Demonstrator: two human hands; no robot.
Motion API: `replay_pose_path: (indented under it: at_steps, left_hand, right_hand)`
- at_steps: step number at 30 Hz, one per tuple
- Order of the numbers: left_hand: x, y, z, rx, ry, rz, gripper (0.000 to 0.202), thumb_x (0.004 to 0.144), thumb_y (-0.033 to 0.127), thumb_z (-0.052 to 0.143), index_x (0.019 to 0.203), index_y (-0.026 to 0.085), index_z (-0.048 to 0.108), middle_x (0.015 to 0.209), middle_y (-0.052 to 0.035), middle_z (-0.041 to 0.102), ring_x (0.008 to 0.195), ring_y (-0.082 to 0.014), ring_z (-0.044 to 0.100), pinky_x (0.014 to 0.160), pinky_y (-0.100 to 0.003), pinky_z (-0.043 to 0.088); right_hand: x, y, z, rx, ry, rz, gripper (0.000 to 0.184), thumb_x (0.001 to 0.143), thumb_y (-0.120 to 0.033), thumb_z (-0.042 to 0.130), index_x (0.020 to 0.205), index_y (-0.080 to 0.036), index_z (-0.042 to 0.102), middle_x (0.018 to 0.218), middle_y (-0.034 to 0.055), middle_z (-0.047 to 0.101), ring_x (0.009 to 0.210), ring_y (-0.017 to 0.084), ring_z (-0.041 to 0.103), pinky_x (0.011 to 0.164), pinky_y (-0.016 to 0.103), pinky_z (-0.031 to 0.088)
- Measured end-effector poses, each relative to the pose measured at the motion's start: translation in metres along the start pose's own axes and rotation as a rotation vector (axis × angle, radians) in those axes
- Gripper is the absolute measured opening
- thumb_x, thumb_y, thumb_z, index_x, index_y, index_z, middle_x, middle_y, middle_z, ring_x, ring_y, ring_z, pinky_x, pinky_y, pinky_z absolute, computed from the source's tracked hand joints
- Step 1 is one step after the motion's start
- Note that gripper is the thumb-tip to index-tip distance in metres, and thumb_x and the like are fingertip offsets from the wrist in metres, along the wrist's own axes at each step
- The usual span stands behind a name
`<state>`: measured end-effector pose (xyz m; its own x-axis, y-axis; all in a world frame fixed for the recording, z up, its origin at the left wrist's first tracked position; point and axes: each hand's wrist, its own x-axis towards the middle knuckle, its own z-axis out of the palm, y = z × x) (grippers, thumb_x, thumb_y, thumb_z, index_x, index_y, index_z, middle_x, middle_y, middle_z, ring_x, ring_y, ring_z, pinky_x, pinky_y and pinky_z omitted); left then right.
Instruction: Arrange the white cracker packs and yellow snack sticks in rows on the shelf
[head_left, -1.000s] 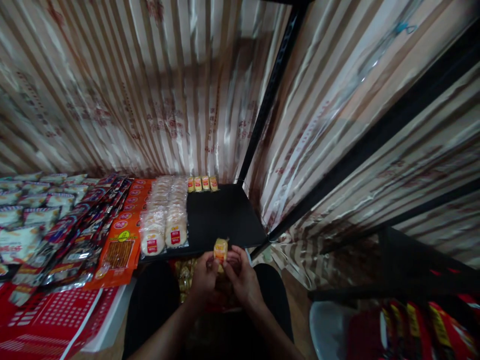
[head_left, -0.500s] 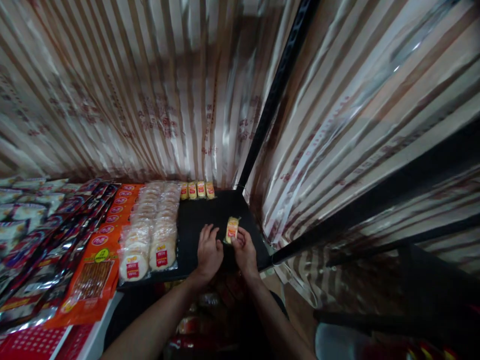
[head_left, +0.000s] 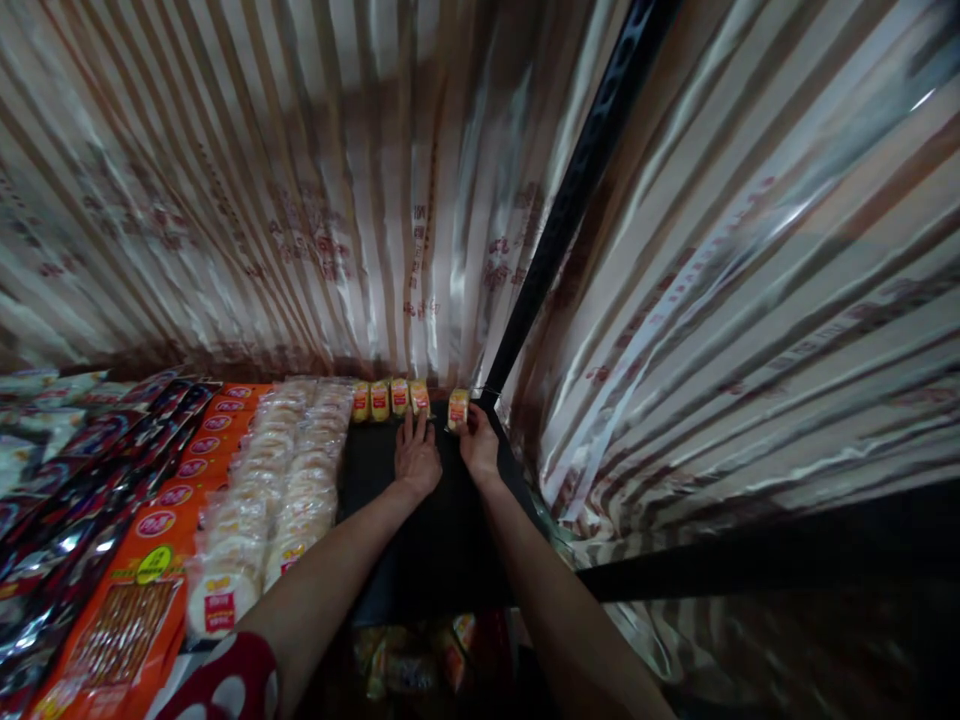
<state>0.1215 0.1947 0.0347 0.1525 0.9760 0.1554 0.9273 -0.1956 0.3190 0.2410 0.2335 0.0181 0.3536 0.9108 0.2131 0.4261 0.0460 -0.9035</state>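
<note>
My right hand (head_left: 478,440) grips a small yellow snack packet (head_left: 458,408) with a red label, upright at the back right corner of the black shelf (head_left: 420,580). Several matching yellow packets (head_left: 379,401) stand side by side in a row along the shelf's back edge. My left hand (head_left: 418,458) has its fingers stretched forward, with the tips at the rightmost packet (head_left: 419,396) of that row. A gap separates this packet from the one in my right hand.
Two columns of clear-wrapped round white crackers (head_left: 300,490) lie left of the hands. Beyond them are orange snack bags (head_left: 150,560) and dark shiny bags (head_left: 82,520). A black metal post (head_left: 562,230) rises at the back corner before striped plastic sheeting (head_left: 375,200). Wrapped goods (head_left: 409,665) sit below.
Both hands have reached forward to the back edge. The right hand has carried its packet from mid-shelf to the back right, and the left has reached the row's end. The view has shifted.
</note>
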Motion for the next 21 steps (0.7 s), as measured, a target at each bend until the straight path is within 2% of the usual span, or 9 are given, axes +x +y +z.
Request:
replay_pose_path:
  at_steps: [8, 16, 21]
  left_hand:
    - [0.003, -0.011, 0.006, -0.053, 0.090, -0.003, 0.049, 0.081, 0.015, 0.037, 0.128, 0.008, 0.047, 0.145, -0.0093, 0.034, 0.138, -0.0286, 0.013, 0.108, -0.044, 0.029]
    - [0.001, -0.013, 0.012, -0.042, 0.129, -0.002, 0.049, 0.083, 0.014, 0.034, 0.130, 0.004, 0.044, 0.145, -0.0106, 0.034, 0.139, -0.0260, 0.011, 0.107, -0.039, 0.031]
    - [-0.001, -0.012, 0.010, -0.029, 0.120, 0.000, 0.048, 0.084, 0.014, 0.033, 0.130, 0.004, 0.043, 0.146, -0.0102, 0.031, 0.139, -0.0268, 0.012, 0.107, -0.041, 0.032]
  right_hand:
    - [0.019, -0.012, 0.023, -0.085, -0.043, 0.008, 0.036, 0.075, -0.019, 0.051, 0.111, -0.016, 0.057, 0.092, 0.0060, 0.068, 0.081, 0.016, 0.063, 0.080, 0.031, 0.048]
    - [0.024, -0.018, 0.035, -0.174, -0.032, 0.050, 0.030, 0.077, -0.015, 0.053, 0.106, -0.018, 0.052, 0.096, 0.0074, 0.068, 0.085, 0.017, 0.063, 0.079, 0.029, 0.046]
    - [0.022, -0.024, 0.039, -0.234, -0.030, 0.091, 0.018, 0.080, -0.018, 0.051, 0.098, -0.020, 0.052, 0.089, 0.0055, 0.067, 0.080, 0.017, 0.062, 0.073, 0.028, 0.045]
